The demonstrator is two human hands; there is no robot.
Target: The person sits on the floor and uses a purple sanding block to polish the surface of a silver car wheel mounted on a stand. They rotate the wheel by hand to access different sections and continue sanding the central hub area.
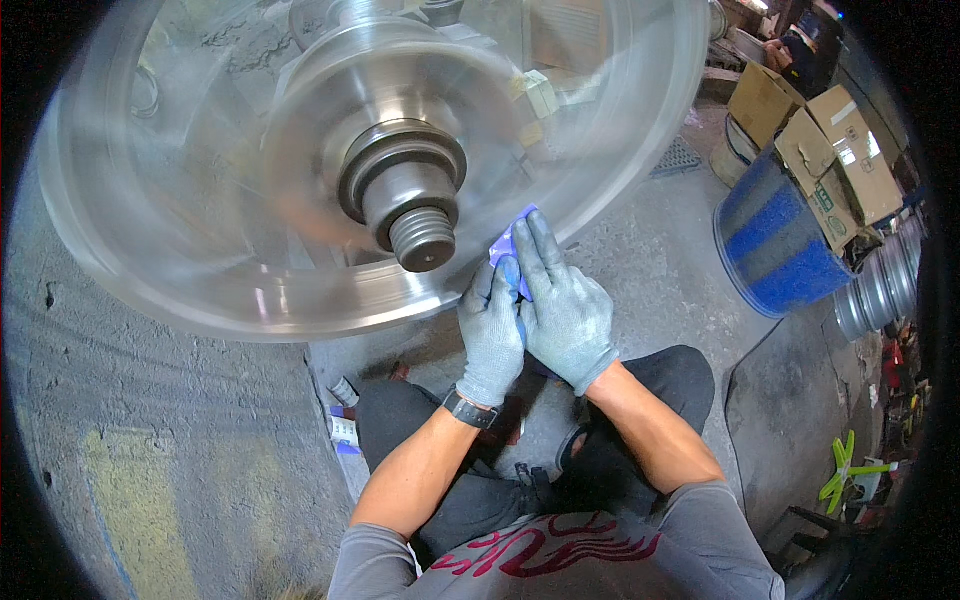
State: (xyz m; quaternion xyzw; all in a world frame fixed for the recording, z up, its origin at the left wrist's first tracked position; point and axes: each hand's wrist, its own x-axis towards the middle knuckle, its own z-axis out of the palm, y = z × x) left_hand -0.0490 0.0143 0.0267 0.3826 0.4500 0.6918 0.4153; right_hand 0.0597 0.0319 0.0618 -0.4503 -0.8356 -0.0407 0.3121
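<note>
A large metal wheel rim (pixel 300 318), blurred by spinning, fills the upper part of the view. Its bright steel shaft (pixel 408 190) ends in a thick thread pointing toward me. Both my hands wear grey, smudged gloves and meet at the rim's near right edge. Between them is a folded piece of purple sandpaper (pixel 507 243), pressed to the rim. My left hand (pixel 490 335) pinches it from below with the thumb up. My right hand (pixel 570 318) lays outstretched fingers along it. Part of the sandpaper is hidden under the fingers.
My knees are bent just below the spinning rim. A blue barrel (pixel 765 245) topped with cardboard boxes (pixel 825 165) stands at right, beside stacked metal rims (pixel 880 285). A purple-and-white packet (pixel 344 432) lies by my left knee. Someone sits far back at right.
</note>
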